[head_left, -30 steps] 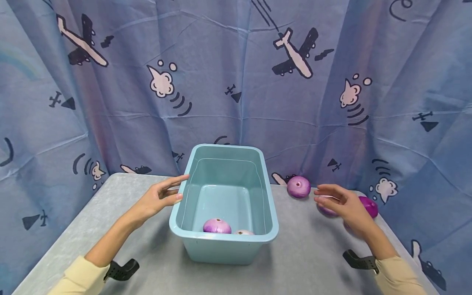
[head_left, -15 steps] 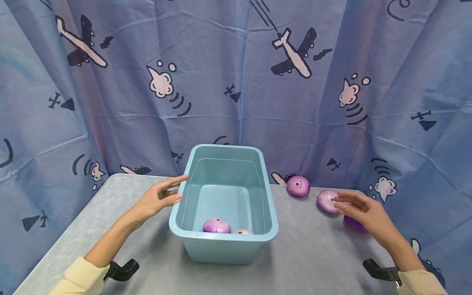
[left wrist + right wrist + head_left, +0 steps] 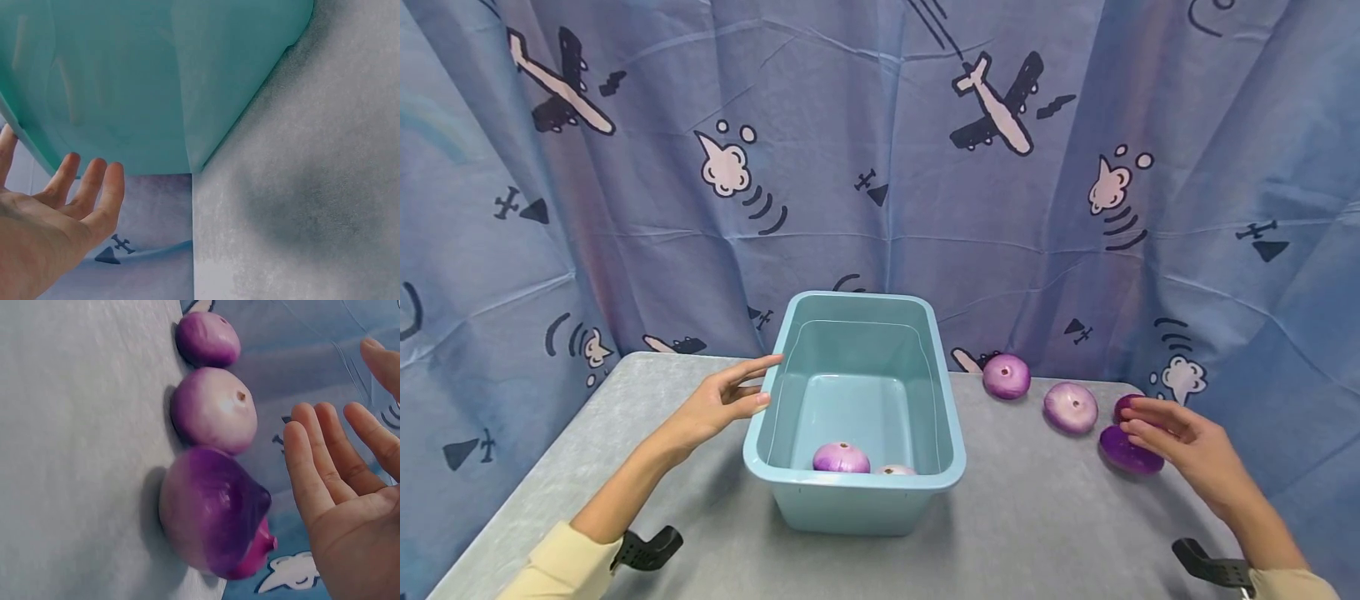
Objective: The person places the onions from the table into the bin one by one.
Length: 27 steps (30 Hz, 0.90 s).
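Observation:
A light blue-green plastic tub point(image 3: 865, 510) stands in the middle of the table. My left hand point(image 3: 718, 410) rests its straight fingertips against the tub's left rim; the left wrist view shows those fingers point(image 3: 90, 190) spread by the wall. Inside lie a purple onion point(image 3: 841, 457) and a paler onion point(image 3: 897, 471), half hidden by the near rim. My right hand point(image 3: 1197, 454) hovers with relaxed fingers over the far right, holding nothing. Below its fingertips are a dark purple onion point(image 3: 1129, 452) and a magenta onion point(image 3: 1127, 406), partly covered by the fingers.
A pale purple onion point(image 3: 1071, 408) and another purple onion point(image 3: 1006, 377) sit along the back edge, right of the tub. The grey table point(image 3: 1015, 517) ends at a blue curtain point(image 3: 820, 167) printed with airplanes. Each wrist wears a black strap mount point(image 3: 651, 548).
My right hand has moved right, away from the pale onion and over toward the dark purple and magenta ones, uncovering the pale one. The left hand and the tub have stayed put.

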Motion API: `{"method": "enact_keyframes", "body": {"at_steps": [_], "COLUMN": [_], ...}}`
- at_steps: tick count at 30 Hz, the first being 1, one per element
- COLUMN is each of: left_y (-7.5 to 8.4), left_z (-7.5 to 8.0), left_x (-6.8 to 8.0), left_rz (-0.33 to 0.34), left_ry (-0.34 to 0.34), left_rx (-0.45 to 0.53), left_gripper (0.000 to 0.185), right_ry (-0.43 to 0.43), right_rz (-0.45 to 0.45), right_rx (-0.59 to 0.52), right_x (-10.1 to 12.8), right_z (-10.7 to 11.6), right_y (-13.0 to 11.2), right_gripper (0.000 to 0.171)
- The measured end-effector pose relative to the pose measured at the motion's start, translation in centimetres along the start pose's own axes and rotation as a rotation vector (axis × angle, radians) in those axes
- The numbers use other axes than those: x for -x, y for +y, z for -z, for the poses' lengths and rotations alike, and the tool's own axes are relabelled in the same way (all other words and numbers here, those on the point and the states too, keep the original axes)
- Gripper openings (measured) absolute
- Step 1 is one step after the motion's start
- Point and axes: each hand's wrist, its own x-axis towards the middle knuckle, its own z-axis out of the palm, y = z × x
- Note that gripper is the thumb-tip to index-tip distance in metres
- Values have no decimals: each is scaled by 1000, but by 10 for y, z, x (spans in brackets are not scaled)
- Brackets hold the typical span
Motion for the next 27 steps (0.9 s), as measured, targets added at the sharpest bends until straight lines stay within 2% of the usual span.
{"method": "enact_keyframes", "body": {"at_steps": [2, 5, 14, 16, 22, 27], "left_y": [0, 0, 0, 0, 0, 0], "left_z": [0, 0, 0, 0, 0, -1], "left_x": [0, 0, 0, 0, 0, 0], "left_rz": [2, 3, -8, -6, -9, -8], "left_ry": [1, 2, -1, -1, 1, 3], "left_rx": [-1, 1, 7, 6, 2, -3], "left_gripper": [56, 56, 56, 56, 56, 56], "right_ry": [4, 26, 146, 163, 220, 262], "right_rz": [13, 15, -87, -109, -160, -197], "right_rx": [-94, -174, -123, -70, 231, 345], "right_x": [2, 5, 18, 21, 24, 28], "right_z": [4, 12, 28, 29, 29, 29], "right_y": [0, 1, 10, 14, 25, 34], "right_gripper": [36, 38, 30, 29, 33, 43]}}
